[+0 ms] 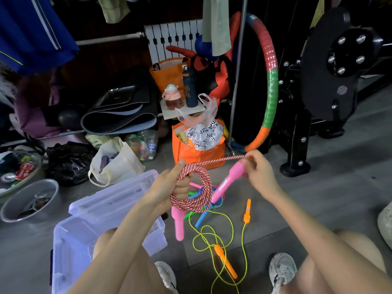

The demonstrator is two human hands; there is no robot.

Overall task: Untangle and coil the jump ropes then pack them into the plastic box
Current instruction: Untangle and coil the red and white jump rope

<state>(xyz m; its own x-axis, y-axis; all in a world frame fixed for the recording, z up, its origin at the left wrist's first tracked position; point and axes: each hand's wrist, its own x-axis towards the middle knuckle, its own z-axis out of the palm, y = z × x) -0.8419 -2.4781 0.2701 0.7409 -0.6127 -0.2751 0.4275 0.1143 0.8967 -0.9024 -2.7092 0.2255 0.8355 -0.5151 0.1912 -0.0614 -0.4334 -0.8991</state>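
Observation:
My left hand (172, 185) grips a coil of red-and-white jump rope (196, 201); one pink handle (178, 225) hangs below the coil. My right hand (257, 169) pinches the rope's free end, stretched taut from the coil, with the other pink handle (228, 182) dangling from it. On the floor lie a yellow-green rope (210, 238) with orange handles (226, 262) and a blue-green rope (203, 213) partly hidden behind the coil. The clear plastic box (65, 240) stands open at lower left, its lid (114, 198) leaning back.
An orange bag (197, 153) with plastic bags in it stands just beyond my hands. A metal bowl (29, 200), a cloth bag (116, 164) and clutter lie left. A hula hoop (269, 85) and black exercise machine (331, 66) stand right. My knees and shoes frame the floor.

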